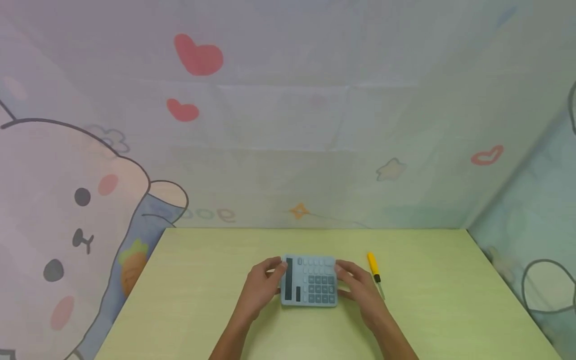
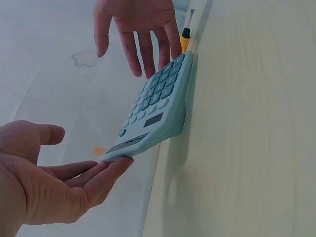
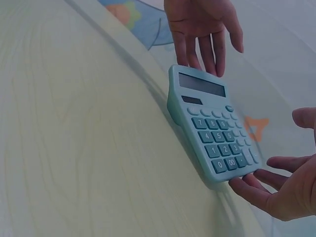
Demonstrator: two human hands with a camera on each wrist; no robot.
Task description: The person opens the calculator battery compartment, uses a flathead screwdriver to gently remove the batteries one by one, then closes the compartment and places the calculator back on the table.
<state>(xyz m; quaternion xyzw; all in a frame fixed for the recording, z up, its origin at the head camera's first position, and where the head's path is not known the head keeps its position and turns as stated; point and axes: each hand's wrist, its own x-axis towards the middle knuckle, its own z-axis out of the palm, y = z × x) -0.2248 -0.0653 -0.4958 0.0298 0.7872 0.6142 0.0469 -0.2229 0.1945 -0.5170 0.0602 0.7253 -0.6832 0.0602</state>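
Note:
A pale blue calculator [image 1: 308, 282] lies between the two hands, its display end to the left and its number keys to the right. In the left wrist view, fingers of the left hand [image 2: 64, 182] touch the underside of the display edge [image 2: 123, 144], with the thumb held apart. The right hand [image 3: 281, 185] has its fingertips right at the keypad end in the right wrist view, thumb raised away from the case. The display end appears lifted above the tabletop in the left wrist view.
A screwdriver [image 1: 373, 263] with a yellow and black handle lies just right of the right hand, metal shaft toward the front. The light wooden table [image 1: 202, 280] ends at a wall hung with a printed cloth [image 1: 279, 125].

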